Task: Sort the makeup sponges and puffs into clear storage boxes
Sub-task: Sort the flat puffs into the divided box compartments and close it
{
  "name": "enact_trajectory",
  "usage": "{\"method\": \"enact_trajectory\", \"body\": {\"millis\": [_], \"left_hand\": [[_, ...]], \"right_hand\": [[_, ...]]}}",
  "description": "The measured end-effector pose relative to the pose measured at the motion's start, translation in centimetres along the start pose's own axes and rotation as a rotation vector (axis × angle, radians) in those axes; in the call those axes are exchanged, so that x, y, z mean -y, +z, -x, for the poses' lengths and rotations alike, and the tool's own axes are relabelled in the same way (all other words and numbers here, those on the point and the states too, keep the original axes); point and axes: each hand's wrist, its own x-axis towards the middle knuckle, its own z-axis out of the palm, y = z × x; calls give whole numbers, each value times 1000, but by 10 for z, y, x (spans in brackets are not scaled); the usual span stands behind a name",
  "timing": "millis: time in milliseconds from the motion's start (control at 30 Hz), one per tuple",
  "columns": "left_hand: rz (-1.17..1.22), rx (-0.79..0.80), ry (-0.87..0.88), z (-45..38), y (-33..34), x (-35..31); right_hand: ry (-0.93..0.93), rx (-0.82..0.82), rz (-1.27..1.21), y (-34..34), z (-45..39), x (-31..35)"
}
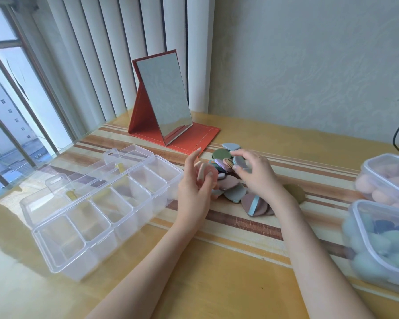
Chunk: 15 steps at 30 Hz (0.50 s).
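Head view shows a person's two bare forearms reaching over a table (217, 295) covered with a yellow and brown striped cloth under a clear sheet. The left hand (195, 187) is held edge-on, index finger raised, with its lower fingers curled round a few pink and peach flat puffs (205, 172) stacked against the palm. The right hand (257, 172) is arched over the pile of loose puffs (230, 183), thumb and fingertips pinching a small blue-grey puff (240, 163) at the top of the heap. The pile lies at table centre, just in front of the mirror's base, and holds flat rounded puffs in green, lilac, blue, mauve and brown; one olive puff (294, 192) lies apart, behind the right wrist. A clear compartment box (97, 215) with a row of divided cells stands to the left of the hands, its hinged lid (85, 171) open and lying back; contents of the cells cannot be made out. Two clear lidless tubs sit at the right edge: the farther tub (387, 178) holds peach sponges, the nearer tub (378, 245) holds blue, green and dark sponges. A folding mirror (165, 97) in an orange-red stand is upright behind the pile. No legible brand, label or writing appears on any item.
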Motion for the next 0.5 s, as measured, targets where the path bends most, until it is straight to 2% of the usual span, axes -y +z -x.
{"method": "enact_trajectory", "body": {"millis": [67,133,233,400,500], "left_hand": [[-56,15,11,0,1,3],[-97,1,16,-3,0,6],[-110,-19,-1,-3,1,8],[-92,-15,13,-2,0,6],[-76,-32,2,-1,0,3]], "right_hand": [[27,137,23,5,1,-3],[43,163,11,7,2,-4],[19,55,-11,4,3,-6],[127,-166,-303,-19,2,-3],[224,-81,-142,-23,5,-10]]}}
